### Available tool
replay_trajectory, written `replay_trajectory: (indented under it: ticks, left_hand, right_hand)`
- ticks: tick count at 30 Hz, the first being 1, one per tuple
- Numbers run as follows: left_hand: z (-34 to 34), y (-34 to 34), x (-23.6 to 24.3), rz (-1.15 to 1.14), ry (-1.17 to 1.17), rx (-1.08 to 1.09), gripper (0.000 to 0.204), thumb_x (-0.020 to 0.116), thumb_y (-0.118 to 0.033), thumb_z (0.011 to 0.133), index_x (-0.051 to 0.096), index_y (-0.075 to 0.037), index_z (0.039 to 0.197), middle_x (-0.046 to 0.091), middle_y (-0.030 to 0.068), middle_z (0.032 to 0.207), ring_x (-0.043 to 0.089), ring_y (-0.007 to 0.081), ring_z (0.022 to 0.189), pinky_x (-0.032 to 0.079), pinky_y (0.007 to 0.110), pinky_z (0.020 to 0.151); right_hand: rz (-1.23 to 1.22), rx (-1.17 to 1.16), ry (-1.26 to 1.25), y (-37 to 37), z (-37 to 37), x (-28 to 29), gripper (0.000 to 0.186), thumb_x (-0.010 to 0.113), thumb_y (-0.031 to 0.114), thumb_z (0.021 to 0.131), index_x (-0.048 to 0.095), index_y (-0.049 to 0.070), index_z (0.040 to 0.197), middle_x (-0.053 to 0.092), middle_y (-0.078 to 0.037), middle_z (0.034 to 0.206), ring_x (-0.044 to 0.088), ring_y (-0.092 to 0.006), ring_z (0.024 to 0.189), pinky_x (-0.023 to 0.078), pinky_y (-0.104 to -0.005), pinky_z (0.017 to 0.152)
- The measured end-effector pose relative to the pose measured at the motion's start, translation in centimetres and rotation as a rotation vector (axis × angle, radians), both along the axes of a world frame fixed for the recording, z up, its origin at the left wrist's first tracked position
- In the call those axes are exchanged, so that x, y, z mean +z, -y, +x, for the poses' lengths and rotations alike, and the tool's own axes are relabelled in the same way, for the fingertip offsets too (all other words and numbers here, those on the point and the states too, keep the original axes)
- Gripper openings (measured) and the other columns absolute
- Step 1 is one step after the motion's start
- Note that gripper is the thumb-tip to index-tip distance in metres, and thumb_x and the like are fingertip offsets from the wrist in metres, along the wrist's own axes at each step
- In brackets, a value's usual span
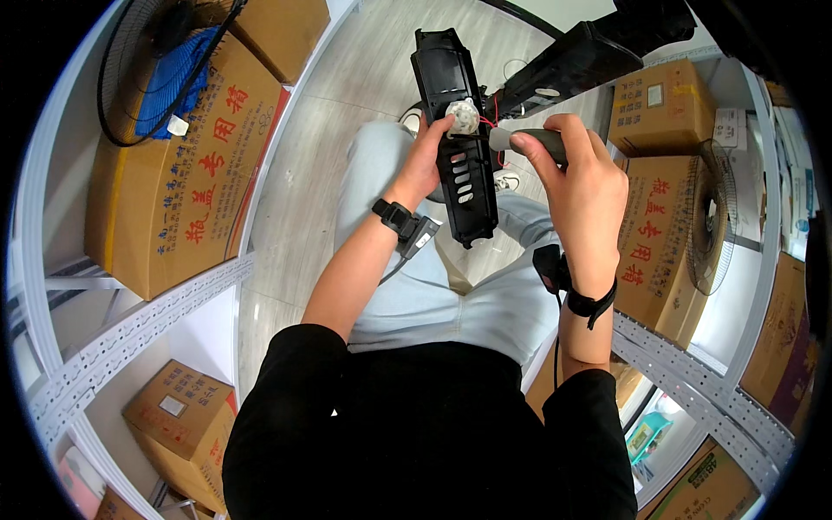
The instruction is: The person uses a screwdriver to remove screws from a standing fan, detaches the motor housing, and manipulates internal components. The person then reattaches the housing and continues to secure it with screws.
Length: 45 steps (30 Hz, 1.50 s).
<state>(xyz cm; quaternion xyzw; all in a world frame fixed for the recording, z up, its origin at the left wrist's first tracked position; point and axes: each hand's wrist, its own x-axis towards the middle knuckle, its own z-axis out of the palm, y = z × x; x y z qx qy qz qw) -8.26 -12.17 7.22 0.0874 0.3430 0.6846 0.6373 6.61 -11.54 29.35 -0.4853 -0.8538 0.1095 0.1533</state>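
Observation:
A long black plastic housing with a row of slots stands over my knees. My left hand grips its left edge, the thumb up against a round whitish part set in the housing. My right hand is closed round the thick grey handle of a screwdriver. Its shaft points left across the housing, just below the round part; the exact tip contact is too small to tell. Thin red wires run beside the round part.
A larger black casing reaches in from the upper right, close behind the housing. Shelves with cardboard boxes flank me on both sides. Wire fan grilles stand at the left and right. Grey wood-look floor lies below.

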Motion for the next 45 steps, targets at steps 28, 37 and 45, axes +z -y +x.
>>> replay_trajectory:
  ticks: [28, 37, 45]
  left_hand:
    - [-0.2, 0.2, 0.5, -0.038, 0.016, -0.005, 0.037, 0.058, -0.034, 0.096, 0.042, -0.023, 0.129, 0.062, -0.0002, 0.113, 0.064, 0.013, 0.097, 0.05, 0.03, 0.075]
    - [-0.2, 0.1, 0.0, 0.0, 0.031, -0.019, 0.037, 0.058, -0.034, 0.096, 0.043, -0.023, 0.128, 0.063, -0.0011, 0.111, 0.064, 0.0121, 0.094, 0.05, 0.029, 0.072]
    - [0.0, 0.2, 0.2, -0.029, 0.032, -0.003, 0.037, 0.058, -0.035, 0.096, 0.043, -0.023, 0.127, 0.064, 0.0, 0.109, 0.064, 0.0122, 0.094, 0.051, 0.03, 0.072]
  right_hand:
    - [0.054, 0.1, -0.072, -1.1, 0.1, -0.5, 0.035, 0.076, 0.012, 0.081, 0.058, 0.011, 0.112, 0.061, -0.008, 0.103, 0.066, -0.0324, 0.077, 0.054, -0.0387, 0.062]
    - [0.079, 0.156, -0.146, -1.4, 0.1, -0.5, 0.044, 0.079, 0.016, 0.08, 0.056, 0.01, 0.116, 0.059, -0.011, 0.11, 0.066, -0.0339, 0.081, 0.055, -0.0404, 0.066]
    - [0.124, 0.269, -0.25, -1.3, -0.2, -1.0, 0.042, 0.08, 0.015, 0.079, 0.058, 0.011, 0.114, 0.061, -0.011, 0.106, 0.067, -0.0321, 0.087, 0.055, -0.0405, 0.069]
